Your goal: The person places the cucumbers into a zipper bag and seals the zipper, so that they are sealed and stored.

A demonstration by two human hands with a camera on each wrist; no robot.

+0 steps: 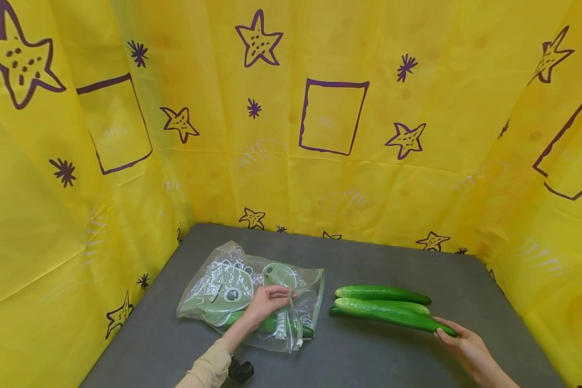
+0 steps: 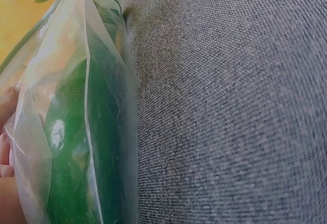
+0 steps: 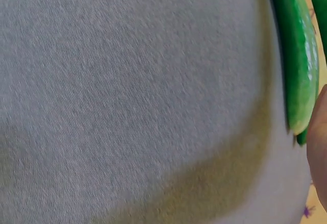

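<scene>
A clear zip bag (image 1: 208,307) with a green cartoon print lies on the left of the table, a green cucumber (image 1: 269,324) inside it. My left hand (image 1: 267,304) pinches the bag's film near its open right end. In the left wrist view, the bagged cucumber (image 2: 69,152) shows through the film beside my fingers (image 2: 6,106). My right hand (image 1: 468,345) grips the right end of a long cucumber (image 1: 393,318), which points left. Behind it lie more cucumbers (image 1: 378,292), partly hidden by it. In the right wrist view, a cucumber (image 3: 299,71) runs along the right edge.
The grey table (image 1: 368,361) has a woven-looking surface. Yellow curtains (image 1: 213,178) with purple stars and squares enclose its back and sides. A small black object (image 1: 241,371) is beside my left sleeve (image 1: 210,364) near the front.
</scene>
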